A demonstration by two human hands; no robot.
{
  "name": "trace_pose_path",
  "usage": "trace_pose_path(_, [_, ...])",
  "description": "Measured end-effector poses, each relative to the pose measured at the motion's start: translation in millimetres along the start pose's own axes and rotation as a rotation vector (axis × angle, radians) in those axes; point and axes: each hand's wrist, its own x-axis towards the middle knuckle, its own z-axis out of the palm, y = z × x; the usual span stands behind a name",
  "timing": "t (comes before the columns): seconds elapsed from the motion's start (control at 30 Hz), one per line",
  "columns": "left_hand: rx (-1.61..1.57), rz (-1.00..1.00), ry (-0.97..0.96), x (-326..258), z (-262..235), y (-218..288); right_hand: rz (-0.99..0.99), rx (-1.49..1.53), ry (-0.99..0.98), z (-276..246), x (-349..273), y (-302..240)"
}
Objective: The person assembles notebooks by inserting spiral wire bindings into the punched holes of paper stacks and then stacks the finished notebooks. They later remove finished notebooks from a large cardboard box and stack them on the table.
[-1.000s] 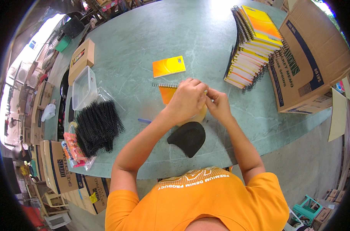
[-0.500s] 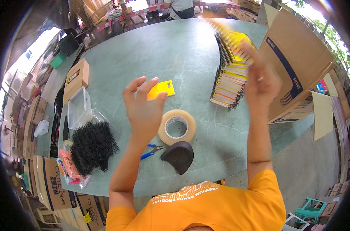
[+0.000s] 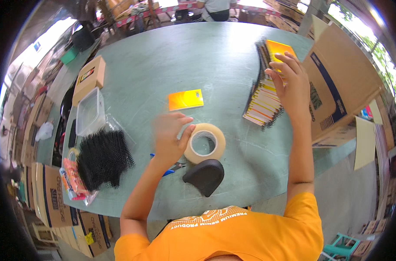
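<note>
Currently, notebook stack (image 3: 264, 102): fanned out on the right part of the table (image 3: 137, 74), black spiral edges along both sides, an orange-yellow cover on top.
Right hand (image 3: 294, 85): over the stack, thumb and fingers parted and slightly bent, nothing seen in them; whether a fingertip touches a cover, I cannot tell.
Handling at the stack: a flat, light touch on the covers seems best, since the leaning pile could slide and the spirals could snag each other.
Left hand (image 3: 169, 137): blurred, thumb and fingers apart, no held object visible; its thumb is at the near edge of the tape roll (image 3: 221, 144), contact unclear.
Single notebook (image 3: 186, 100): flat, just beyond the left hand; gripping it by the cover edges would probably keep its pages even.
Around the tape roll: a black curved piece (image 3: 205, 177) just below, blue-handled cutters (image 3: 169, 172) beside it.
Far left: black coils (image 3: 104, 158) heaped near a clear plastic container (image 3: 90, 114).
Far right: large cardboard box (image 3: 343, 80) beside the stack.
</note>
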Motion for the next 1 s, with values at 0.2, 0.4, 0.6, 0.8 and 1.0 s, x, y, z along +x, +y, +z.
trace_pose_path(0.2, [-0.075,-0.06,-0.224,-30.2,6.3,-14.7,-0.023,0.666,-0.488,132.7,-26.5,-103.9])
trace_pose_path(0.4, [0.152,-0.3,-0.296,-59.2,-26.9,-51.9,-0.139,0.545,-0.937,234.2,-62.8,-138.9])
trace_pose_path(0.6, [0.592,-0.799,-0.113,-87.2,-69.2,-105.6,-0.292,0.361,-0.992,239.8,-63.9,-158.3])
trace_pose_path(0.8, [0.614,-0.823,-0.15,-85.7,-36.2,-115.9,-0.339,0.302,-0.996,241.4,-73.8,-162.2])
trace_pose_path(1.0, [0.706,-0.683,-0.051,-92.9,-38.7,-116.5,-0.214,0.471,-1.012,212.4,-71.4,-139.4])
